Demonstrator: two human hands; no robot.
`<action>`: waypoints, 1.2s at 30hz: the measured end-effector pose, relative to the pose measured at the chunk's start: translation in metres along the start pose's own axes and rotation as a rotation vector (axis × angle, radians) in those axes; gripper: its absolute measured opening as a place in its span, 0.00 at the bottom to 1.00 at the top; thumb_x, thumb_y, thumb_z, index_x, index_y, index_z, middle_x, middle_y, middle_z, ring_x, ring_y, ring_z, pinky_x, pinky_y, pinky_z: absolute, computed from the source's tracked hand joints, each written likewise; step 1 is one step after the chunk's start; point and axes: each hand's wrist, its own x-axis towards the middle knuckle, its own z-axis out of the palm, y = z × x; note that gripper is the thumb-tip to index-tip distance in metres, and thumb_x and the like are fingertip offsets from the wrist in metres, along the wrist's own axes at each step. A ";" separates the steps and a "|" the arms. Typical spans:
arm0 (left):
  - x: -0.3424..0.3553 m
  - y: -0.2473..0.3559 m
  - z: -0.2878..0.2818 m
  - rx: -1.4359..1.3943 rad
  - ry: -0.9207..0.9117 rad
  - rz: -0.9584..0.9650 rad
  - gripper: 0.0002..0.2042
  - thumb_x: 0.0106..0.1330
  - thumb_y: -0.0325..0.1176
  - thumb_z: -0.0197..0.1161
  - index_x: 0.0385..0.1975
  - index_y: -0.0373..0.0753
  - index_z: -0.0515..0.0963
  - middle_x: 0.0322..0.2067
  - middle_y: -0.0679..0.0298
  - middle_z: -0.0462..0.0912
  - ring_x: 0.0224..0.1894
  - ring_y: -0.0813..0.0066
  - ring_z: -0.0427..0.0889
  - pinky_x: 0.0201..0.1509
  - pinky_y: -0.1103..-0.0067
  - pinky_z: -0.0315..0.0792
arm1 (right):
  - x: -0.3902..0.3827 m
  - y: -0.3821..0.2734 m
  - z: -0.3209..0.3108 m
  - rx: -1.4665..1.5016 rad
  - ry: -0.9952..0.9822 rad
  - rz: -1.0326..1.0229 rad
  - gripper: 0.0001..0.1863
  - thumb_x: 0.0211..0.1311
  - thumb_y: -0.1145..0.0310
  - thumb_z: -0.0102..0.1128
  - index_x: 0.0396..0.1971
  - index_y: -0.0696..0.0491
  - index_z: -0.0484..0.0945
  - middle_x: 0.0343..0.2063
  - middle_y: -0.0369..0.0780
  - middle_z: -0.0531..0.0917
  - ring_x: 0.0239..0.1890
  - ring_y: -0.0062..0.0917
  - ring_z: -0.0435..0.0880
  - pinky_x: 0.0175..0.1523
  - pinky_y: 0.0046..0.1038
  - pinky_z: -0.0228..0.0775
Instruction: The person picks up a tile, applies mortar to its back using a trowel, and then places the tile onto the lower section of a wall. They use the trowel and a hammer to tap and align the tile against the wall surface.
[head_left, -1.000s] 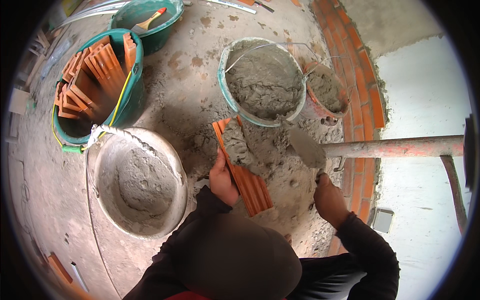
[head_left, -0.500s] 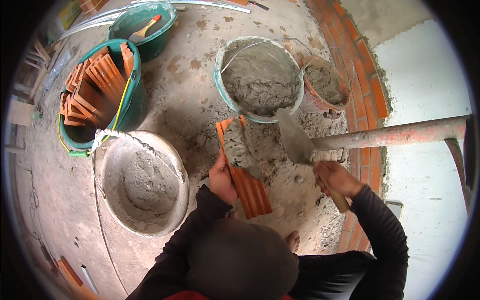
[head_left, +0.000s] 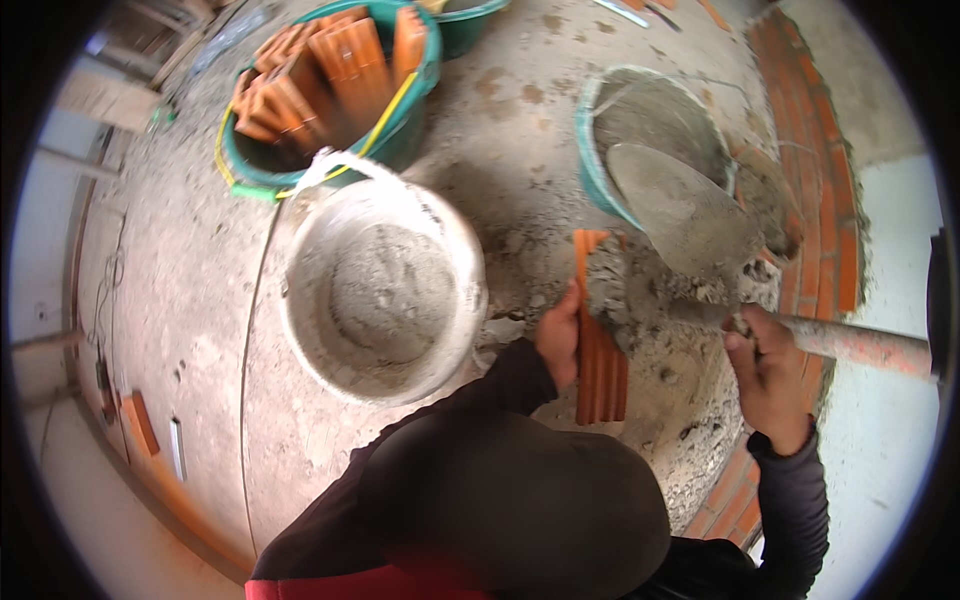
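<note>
Left hand (head_left: 560, 338) is closed on the left edge of an orange ribbed tile (head_left: 602, 380) – some of the fingers are out of sight, so can't give the full grip. Tile sits between the two hands, long side running away from the person, in front of the dark cap (head_left: 520, 500). Grey mortar (head_left: 607, 285) covers much of its far half; near half is bare, ribs showing. Can't tell if the tile touches the floor (head_left: 205, 300).

Right hand (head_left: 772, 378) is wrapped round the handle of a trowel (head_left: 680, 205), handle mostly hidden. Blade points away and left, grey film on its face, and overlaps the green bucket (head_left: 588, 150) from this view – contact can't be confirmed.

Red bucket (head_left: 795, 230) with mortar is just right of the green one, partly covered by blur. Pipe (head_left: 870, 345) comes in from the right and passes behind the right hand. Brick course (head_left: 805, 110) runs along the foot of the white wall (head_left: 895, 250).

Left side: white bucket (head_left: 300, 335) with mortar inside, rope-wrapped handle across its far rim. Just beyond it, green tub (head_left: 405, 145) packed with more orange tiles (head_left: 345, 60), yellow cord at its side.
</note>
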 end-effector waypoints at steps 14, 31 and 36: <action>0.021 -0.043 -0.058 0.164 0.145 -0.038 0.24 0.75 0.54 0.45 0.57 0.41 0.72 0.46 0.60 0.78 0.49 0.66 0.77 0.56 0.68 0.72 | 0.122 -0.235 0.130 -0.979 -0.329 -0.737 0.07 0.57 0.66 0.58 0.26 0.48 0.84 0.21 0.32 0.82 0.27 0.23 0.84 0.30 0.30 0.72; 0.004 -0.044 -0.091 0.351 0.328 -0.114 0.21 0.75 0.50 0.47 0.56 0.41 0.72 0.48 0.60 0.78 0.51 0.67 0.77 0.56 0.69 0.72 | 0.132 -0.230 0.194 -0.721 -0.579 -0.716 0.10 0.56 0.66 0.57 0.23 0.47 0.87 0.26 0.37 0.86 0.34 0.30 0.87 0.34 0.33 0.77; 0.004 -0.040 -0.089 0.389 0.346 -0.088 0.21 0.75 0.49 0.47 0.55 0.41 0.72 0.49 0.60 0.78 0.51 0.68 0.77 0.56 0.69 0.72 | 0.129 -0.228 0.197 -0.660 -0.594 -0.663 0.10 0.55 0.69 0.55 0.23 0.53 0.86 0.25 0.43 0.85 0.33 0.35 0.87 0.38 0.35 0.77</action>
